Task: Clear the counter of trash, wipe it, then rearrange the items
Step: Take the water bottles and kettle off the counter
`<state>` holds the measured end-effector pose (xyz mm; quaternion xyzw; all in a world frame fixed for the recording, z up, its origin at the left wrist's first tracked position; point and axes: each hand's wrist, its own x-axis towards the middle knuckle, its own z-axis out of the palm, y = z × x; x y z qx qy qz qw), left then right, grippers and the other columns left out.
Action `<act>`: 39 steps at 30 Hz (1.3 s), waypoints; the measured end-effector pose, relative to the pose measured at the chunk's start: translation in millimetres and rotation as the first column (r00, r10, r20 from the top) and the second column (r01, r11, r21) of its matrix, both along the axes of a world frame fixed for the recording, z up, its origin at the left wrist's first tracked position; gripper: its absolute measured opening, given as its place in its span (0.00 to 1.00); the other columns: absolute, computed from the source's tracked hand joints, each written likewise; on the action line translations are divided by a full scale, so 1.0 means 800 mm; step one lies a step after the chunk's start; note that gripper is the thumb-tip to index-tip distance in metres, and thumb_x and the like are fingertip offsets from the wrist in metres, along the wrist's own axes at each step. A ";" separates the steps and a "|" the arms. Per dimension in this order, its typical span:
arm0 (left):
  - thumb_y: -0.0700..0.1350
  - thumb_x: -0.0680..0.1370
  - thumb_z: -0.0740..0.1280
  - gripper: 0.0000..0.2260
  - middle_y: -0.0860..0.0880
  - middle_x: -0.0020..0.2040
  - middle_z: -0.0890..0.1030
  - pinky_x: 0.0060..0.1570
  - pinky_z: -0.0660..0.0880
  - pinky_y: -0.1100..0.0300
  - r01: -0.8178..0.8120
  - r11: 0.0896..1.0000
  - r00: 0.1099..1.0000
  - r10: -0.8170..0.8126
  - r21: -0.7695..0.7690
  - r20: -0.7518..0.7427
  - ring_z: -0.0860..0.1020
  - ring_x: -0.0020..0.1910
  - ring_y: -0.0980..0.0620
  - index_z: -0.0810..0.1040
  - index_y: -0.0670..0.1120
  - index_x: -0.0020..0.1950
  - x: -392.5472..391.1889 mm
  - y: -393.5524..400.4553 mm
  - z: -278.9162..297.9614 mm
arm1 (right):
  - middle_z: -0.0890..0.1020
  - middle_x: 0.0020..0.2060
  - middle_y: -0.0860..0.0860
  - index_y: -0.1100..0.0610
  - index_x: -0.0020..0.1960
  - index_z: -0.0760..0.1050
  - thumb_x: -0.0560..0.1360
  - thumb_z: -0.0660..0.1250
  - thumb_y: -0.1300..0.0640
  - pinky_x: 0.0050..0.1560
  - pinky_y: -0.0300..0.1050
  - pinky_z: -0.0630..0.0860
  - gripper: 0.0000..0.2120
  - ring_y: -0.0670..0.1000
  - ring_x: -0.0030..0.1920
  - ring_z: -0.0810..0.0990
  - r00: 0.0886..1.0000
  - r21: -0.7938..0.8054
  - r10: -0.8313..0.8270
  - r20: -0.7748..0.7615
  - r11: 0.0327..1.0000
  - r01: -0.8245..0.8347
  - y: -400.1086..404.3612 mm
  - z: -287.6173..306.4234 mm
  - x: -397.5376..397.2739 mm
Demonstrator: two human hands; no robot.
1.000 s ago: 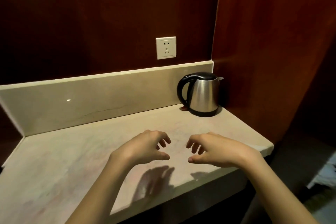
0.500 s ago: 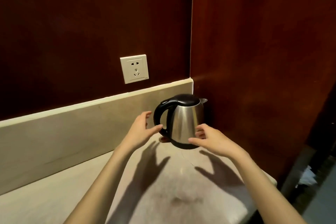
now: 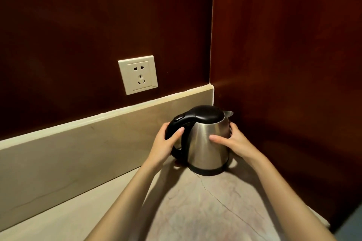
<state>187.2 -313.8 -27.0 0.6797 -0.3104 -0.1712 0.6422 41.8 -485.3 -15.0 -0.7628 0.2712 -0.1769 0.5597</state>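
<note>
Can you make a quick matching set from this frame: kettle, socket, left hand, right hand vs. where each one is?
Things:
1. kettle
2. socket
3. left hand
4. right hand

Places:
A. on the dark wall above the backsplash
B. around the black handle
C. in the counter's back right corner
D. on the steel body, spout side

Pairs: 1-C, 2-A, 3-B, 4-D
</note>
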 end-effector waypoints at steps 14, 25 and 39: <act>0.52 0.77 0.65 0.09 0.44 0.54 0.78 0.45 0.79 0.44 -0.036 0.997 0.998 0.038 -0.064 0.045 0.78 0.57 0.47 0.76 0.51 0.54 -0.033 0.061 0.025 | 0.70 0.67 0.47 0.52 0.72 0.61 0.49 0.77 0.31 0.67 0.51 0.70 0.58 0.49 0.67 0.69 0.993 -0.087 0.000 0.116 0.996 0.011 0.051 0.014 -0.022; 0.57 0.73 0.69 0.13 0.46 0.57 0.80 0.40 0.76 0.48 -0.209 0.971 0.976 0.215 -0.118 0.035 0.78 0.59 0.52 0.76 0.54 0.54 -0.122 0.196 0.062 | 0.70 0.50 0.34 0.47 0.65 0.62 0.62 0.76 0.44 0.44 0.24 0.69 0.37 0.34 0.48 0.72 0.951 -0.163 0.186 0.248 0.975 -0.148 0.166 0.054 -0.077; 0.59 0.72 0.69 0.18 0.50 0.60 0.80 0.54 0.75 0.38 -0.560 0.821 0.828 0.551 -0.113 -0.100 0.77 0.60 0.54 0.77 0.54 0.58 -0.342 0.443 0.048 | 0.78 0.53 0.35 0.49 0.65 0.69 0.53 0.77 0.38 0.47 0.31 0.75 0.44 0.31 0.51 0.77 0.777 -0.157 0.575 0.255 0.818 -0.553 0.378 0.040 -0.174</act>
